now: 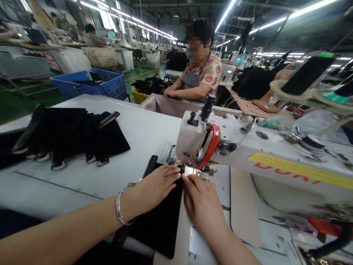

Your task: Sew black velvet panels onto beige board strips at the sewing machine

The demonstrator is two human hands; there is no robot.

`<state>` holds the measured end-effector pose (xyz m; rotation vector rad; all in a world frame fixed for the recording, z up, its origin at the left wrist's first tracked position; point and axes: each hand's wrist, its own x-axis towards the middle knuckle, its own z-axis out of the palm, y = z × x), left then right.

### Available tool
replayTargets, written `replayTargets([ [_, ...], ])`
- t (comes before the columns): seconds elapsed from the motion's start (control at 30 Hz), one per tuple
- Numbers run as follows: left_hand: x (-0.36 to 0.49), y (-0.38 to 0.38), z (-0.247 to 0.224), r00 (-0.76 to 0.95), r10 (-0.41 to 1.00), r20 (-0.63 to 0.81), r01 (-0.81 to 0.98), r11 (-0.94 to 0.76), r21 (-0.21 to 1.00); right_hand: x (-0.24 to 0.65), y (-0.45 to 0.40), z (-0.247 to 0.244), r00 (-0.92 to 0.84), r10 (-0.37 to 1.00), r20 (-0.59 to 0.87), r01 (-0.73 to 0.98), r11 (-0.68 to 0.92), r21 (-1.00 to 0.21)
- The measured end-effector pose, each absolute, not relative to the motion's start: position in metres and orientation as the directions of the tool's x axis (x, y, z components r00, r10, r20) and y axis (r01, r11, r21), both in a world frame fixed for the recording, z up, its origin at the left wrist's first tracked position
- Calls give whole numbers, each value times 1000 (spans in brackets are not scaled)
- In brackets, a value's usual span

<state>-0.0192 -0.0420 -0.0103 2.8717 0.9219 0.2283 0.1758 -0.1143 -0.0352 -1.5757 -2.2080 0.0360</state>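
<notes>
White table [146, 123]; left hand [153, 187] flat on black panel [162, 221]; right hand [202, 197], grip unclear; strip-lit workshop [143, 75].

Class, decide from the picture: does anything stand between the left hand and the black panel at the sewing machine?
Nothing visible does: the left hand lies directly on the black panel, close to the sewing machine.

A panel [161, 221] lies on the counter [143, 125], its far end at the sewing machine [239, 143]. The left hand [154, 186] lies on the panel, the right hand [202, 198] at its right edge. To the left lies a pile of pieces [71, 129], a crate [110, 88] beyond it. A co-worker [205, 70] is behind the machine, a spool [307, 75] at far right.
</notes>
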Motion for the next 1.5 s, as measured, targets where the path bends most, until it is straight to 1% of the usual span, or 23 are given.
replayTargets([
  [0.1,-28,-53,-8,837,535,118,521,-844,126,176,-117,-34,-272,901,339,890,369,-267],
  [0.17,-38,-67,-1,873,477,106,464,-877,123,176,-118,-34,-269,902,339,895,364,-258],
  [0.27,-50,-90,13,923,384,32,377,-916,137,176,-118,-36,-255,907,335,905,346,-248],
  [0.33,-56,-101,22,936,352,-26,352,-923,153,176,-117,-36,-247,912,327,909,336,-248],
  [0.4,-58,-105,26,937,345,-49,348,-921,174,175,-117,-36,-245,916,318,911,330,-249],
  [0.53,-57,-104,22,929,370,34,355,-911,207,175,-117,-34,-245,920,305,913,325,-248],
  [0.7,-52,-99,7,936,334,107,310,-930,198,175,-117,-35,-247,920,304,911,327,-253],
  [0.93,-46,-85,-5,936,307,172,265,-937,228,176,-117,-36,-256,918,302,910,334,-246],
  [1.17,-43,-69,-11,890,315,329,225,-932,283,175,-117,-33,-255,915,312,903,340,-262],
  [1.23,-41,-63,-12,890,309,335,219,-935,281,176,-117,-33,-253,916,310,904,339,-262],
  [1.5,-34,-39,-18,906,313,285,249,-939,237,176,-116,-33,-251,912,324,895,347,-282],
])
